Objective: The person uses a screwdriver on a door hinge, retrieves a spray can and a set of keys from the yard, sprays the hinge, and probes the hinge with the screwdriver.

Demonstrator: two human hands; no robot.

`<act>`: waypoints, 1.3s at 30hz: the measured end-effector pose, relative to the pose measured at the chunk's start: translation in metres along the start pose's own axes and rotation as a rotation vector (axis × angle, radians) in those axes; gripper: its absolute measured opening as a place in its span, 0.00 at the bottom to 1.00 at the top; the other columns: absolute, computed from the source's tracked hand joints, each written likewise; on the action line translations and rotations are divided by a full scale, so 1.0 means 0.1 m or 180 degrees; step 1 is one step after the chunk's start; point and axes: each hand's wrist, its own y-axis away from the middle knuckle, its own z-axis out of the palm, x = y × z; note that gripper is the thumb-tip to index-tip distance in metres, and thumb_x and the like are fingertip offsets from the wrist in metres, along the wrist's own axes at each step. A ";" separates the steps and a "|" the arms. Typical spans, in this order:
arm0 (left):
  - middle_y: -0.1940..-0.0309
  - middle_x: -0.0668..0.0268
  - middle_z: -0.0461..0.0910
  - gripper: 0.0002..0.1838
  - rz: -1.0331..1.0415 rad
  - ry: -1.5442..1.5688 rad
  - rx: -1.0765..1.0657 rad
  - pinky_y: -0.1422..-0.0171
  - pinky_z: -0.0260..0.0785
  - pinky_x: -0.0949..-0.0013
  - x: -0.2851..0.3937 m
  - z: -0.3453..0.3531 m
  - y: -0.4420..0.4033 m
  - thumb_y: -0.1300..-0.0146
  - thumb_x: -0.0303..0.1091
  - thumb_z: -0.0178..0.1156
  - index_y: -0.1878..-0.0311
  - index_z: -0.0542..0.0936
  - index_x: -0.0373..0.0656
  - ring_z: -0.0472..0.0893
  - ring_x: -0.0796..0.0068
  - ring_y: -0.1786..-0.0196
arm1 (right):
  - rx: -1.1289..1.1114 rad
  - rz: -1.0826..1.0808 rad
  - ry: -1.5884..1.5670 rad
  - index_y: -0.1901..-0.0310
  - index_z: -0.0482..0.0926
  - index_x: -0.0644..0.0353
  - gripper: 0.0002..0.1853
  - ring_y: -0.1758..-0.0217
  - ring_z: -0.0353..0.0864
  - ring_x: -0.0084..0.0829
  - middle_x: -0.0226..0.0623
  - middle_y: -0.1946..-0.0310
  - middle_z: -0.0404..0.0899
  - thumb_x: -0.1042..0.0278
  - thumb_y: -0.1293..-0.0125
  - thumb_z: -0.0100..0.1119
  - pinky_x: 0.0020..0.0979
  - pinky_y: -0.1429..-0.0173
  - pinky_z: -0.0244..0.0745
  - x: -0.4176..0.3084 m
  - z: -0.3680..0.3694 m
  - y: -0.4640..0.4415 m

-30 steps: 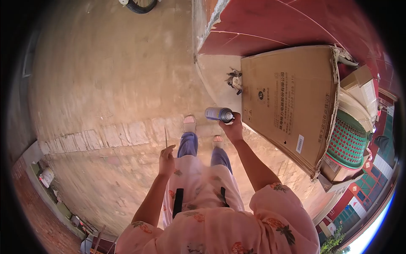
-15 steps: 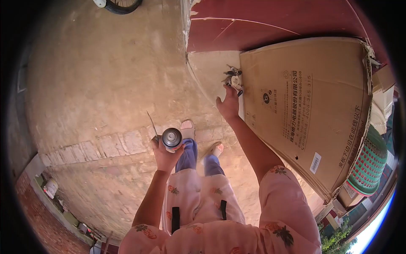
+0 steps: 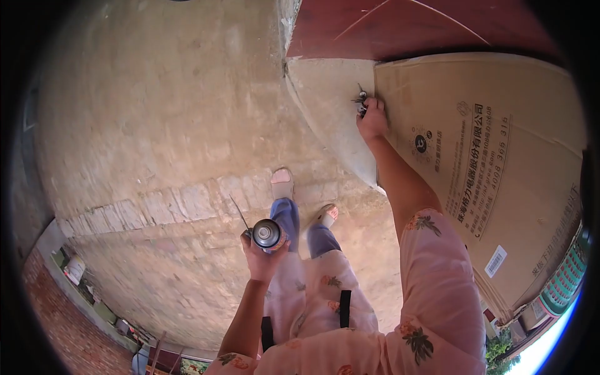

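Observation:
My left hand (image 3: 262, 262) is closed around a metal spray can (image 3: 267, 233), seen from its domed top end. A thin, straight rod-like piece (image 3: 239, 211) sticks up and left from the same hand; its kind I cannot make out. My right hand (image 3: 375, 119) is stretched forward and closed on a bunch of keys (image 3: 362, 98), several of which stick out past the fingers. The keys are over a pale ledge (image 3: 331, 94), beside the left edge of a large cardboard sheet (image 3: 531, 125) with printed Chinese text.
A dark red panel (image 3: 400, 28) rises behind the ledge and cardboard. At the lower right is a green plastic basket (image 3: 565, 281). A concrete floor (image 3: 156, 112) with a strip of bricks (image 3: 162, 209) lies under my feet. A brick wall (image 3: 75, 325) runs along the lower left.
My right hand has closed on the keys, whose larger part it now covers. The view has shifted, and the wheel at the top has almost left it. My left hand still holds the can.

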 end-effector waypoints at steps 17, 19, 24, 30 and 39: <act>0.61 0.57 0.74 0.20 0.0866 0.0510 -0.0812 0.50 0.66 0.59 1.55 -0.66 0.33 0.60 0.35 0.72 0.62 0.79 0.44 0.71 0.55 0.55 | -0.0504 0.2712 -0.5268 0.50 0.63 0.69 0.12 0.68 0.83 0.43 0.53 0.59 0.76 0.78 0.34 0.43 0.39 0.59 0.83 -0.57 -1.98 2.78; 0.61 0.59 0.74 0.23 0.1224 0.0343 -0.0981 0.50 0.67 0.58 1.69 -0.71 0.56 0.64 0.38 0.74 0.61 0.79 0.45 0.70 0.55 0.55 | -0.0829 0.2380 -0.5462 0.49 0.63 0.67 0.13 0.65 0.83 0.44 0.53 0.59 0.77 0.78 0.35 0.44 0.39 0.56 0.82 -0.56 -2.27 3.03; 0.60 0.63 0.75 0.33 0.1845 0.0213 -0.1454 0.45 0.66 0.60 2.09 -0.71 1.37 0.67 0.37 0.76 0.54 0.72 0.45 0.72 0.60 0.54 | -0.1599 0.1689 -0.6081 0.48 0.65 0.62 0.16 0.60 0.82 0.42 0.48 0.58 0.77 0.82 0.38 0.44 0.41 0.53 0.80 -0.26 -3.03 3.76; 0.48 0.55 0.66 0.35 0.2913 0.0130 -0.2258 0.39 0.64 0.56 2.60 -0.29 2.69 0.64 0.40 0.75 0.48 0.75 0.45 0.69 0.54 0.43 | -0.1824 0.1271 -0.6400 0.48 0.67 0.62 0.23 0.59 0.80 0.33 0.36 0.61 0.74 0.81 0.49 0.49 0.35 0.56 0.79 0.56 -3.82 5.07; 0.53 0.52 0.67 0.45 0.4095 0.0362 -0.3147 0.51 0.65 0.59 3.04 1.14 5.01 0.66 0.46 0.74 0.40 0.67 0.44 0.70 0.53 0.52 | 0.0482 0.1647 -0.7188 0.51 0.74 0.68 0.21 0.53 0.81 0.39 0.47 0.56 0.80 0.61 0.39 0.45 0.39 0.46 0.78 2.08 -4.46 7.37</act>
